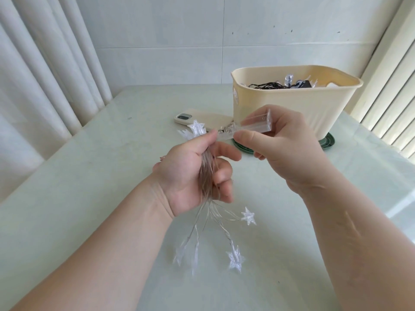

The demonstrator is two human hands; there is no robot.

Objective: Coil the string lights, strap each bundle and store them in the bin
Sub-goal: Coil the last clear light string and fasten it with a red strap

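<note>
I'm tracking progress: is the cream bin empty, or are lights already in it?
Not empty. The bin holds dark-wired string lights, visible above its rim; how full it is cannot be told.

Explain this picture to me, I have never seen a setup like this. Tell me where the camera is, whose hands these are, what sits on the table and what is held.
There is no machine here. A person works with bare hands, and one camera worn on the head looks forward and down at them. The left hand grips a bundle of thin wires, with clear star lights sticking out at both ends. The right hand pinches a clear plastic box, probably the lights' battery case. On the pale table stands a cream bin that already holds dark-wired lights. The bin rests on a green round thing. A phone lies face down beside the bin.
</note>
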